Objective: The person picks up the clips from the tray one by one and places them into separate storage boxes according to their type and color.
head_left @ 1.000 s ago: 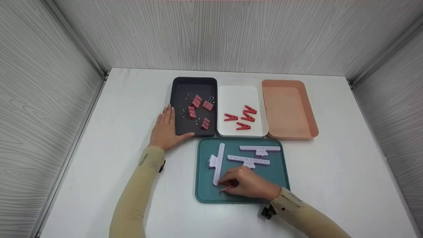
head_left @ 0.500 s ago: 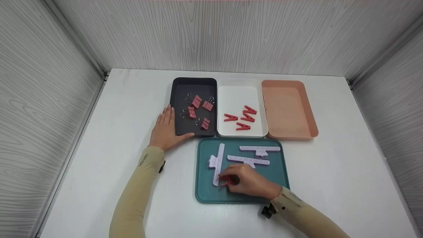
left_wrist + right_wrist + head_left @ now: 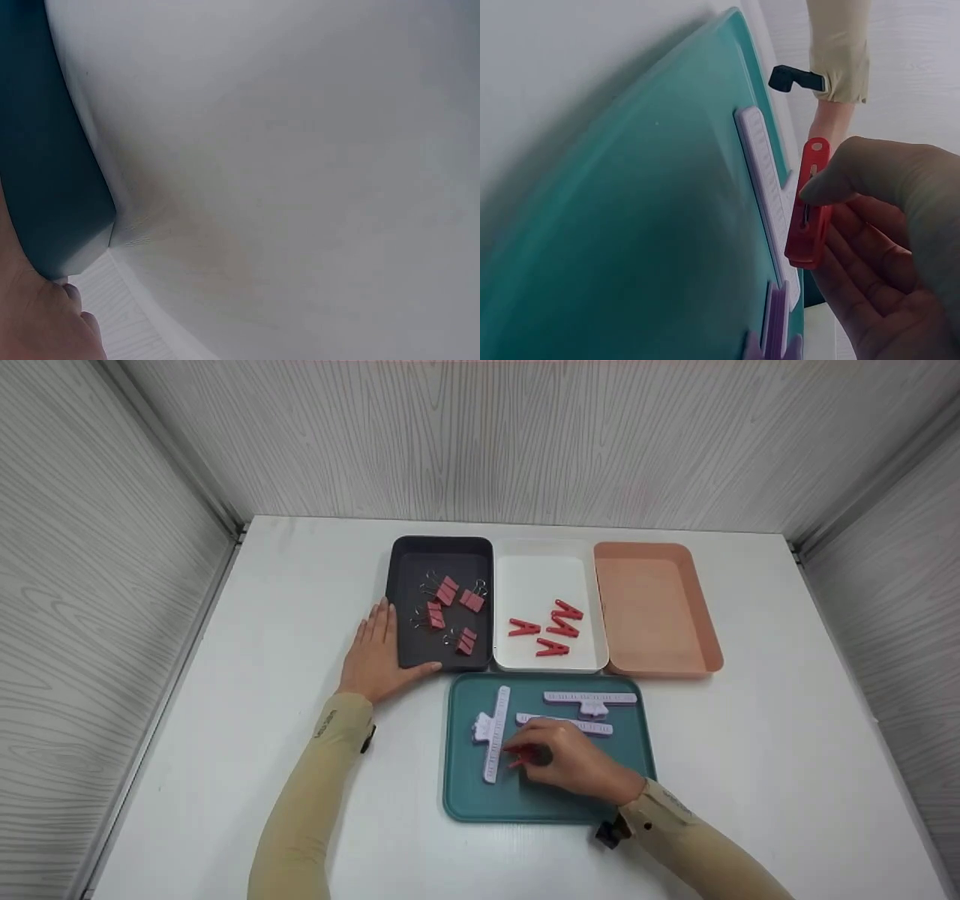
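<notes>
Between thumb and fingers, my right hand (image 3: 574,761) pinches a red clothespin (image 3: 808,206) above the teal tray (image 3: 469,802). In the right wrist view the thumb lies across the clothespin's spring. Three lilac ruler clips lie on that tray: an upright one (image 3: 496,735) left of the hand, one at the back right (image 3: 590,698), and one (image 3: 600,728) partly covered by the hand. My left hand (image 3: 375,660) rests with straight fingers along the left side of the black tray (image 3: 442,660), its thumb at the front corner. Several pink binder clips (image 3: 446,590) lie inside it.
A white tray (image 3: 544,559) beside the black one holds several red clothespins (image 3: 553,647). To its right stands a peach tray (image 3: 652,607). These three touch in a row behind the teal tray. White table (image 3: 787,735) surrounds them, with grey wood-grain walls at back and sides.
My right hand has lifted the red clothespin from the teal tray and shifted slightly back and right, covering more of the middle ruler clip. The left hand has stayed still.
</notes>
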`<state>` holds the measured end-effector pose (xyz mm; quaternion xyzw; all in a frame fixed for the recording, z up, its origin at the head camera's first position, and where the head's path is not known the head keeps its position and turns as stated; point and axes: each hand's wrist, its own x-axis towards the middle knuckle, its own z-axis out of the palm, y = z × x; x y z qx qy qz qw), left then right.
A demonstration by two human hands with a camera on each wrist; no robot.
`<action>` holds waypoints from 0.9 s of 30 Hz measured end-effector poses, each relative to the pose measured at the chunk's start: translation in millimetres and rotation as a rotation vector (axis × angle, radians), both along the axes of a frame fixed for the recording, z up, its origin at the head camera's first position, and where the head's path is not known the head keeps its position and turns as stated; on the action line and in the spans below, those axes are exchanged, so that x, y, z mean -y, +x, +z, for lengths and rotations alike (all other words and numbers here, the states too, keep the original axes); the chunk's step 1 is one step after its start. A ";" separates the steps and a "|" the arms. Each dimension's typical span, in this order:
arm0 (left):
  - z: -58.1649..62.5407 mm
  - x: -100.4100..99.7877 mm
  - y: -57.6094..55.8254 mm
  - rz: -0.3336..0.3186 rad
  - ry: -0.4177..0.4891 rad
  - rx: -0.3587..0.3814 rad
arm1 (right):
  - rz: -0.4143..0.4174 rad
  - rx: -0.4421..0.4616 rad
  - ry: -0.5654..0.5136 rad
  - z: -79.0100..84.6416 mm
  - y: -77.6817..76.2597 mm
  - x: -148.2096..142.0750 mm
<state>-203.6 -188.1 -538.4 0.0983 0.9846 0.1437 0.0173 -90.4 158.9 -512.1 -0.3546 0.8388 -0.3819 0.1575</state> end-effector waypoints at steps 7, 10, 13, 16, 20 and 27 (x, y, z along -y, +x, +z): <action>-0.4 -0.2 0.6 0.004 0.004 -0.008 | -0.036 -0.007 -0.039 1.9 -6.8 -6.0; -0.9 0.0 0.6 0.002 0.008 -0.008 | -0.054 -0.013 -0.048 2.7 -9.7 -8.8; -1.7 0.2 0.2 0.001 0.007 -0.008 | -0.072 -0.029 -0.052 5.6 -12.4 -10.9; -2.7 0.4 -0.4 0.000 0.002 -0.009 | -0.092 -0.042 -0.065 8.6 -15.3 -12.7; -3.1 0.5 -0.9 0.000 0.005 -0.013 | -0.117 -0.054 -0.092 11.1 -19.5 -15.1; -2.4 0.5 -0.7 0.003 0.000 0.003 | -0.138 -0.077 -0.114 12.3 -25.7 -19.6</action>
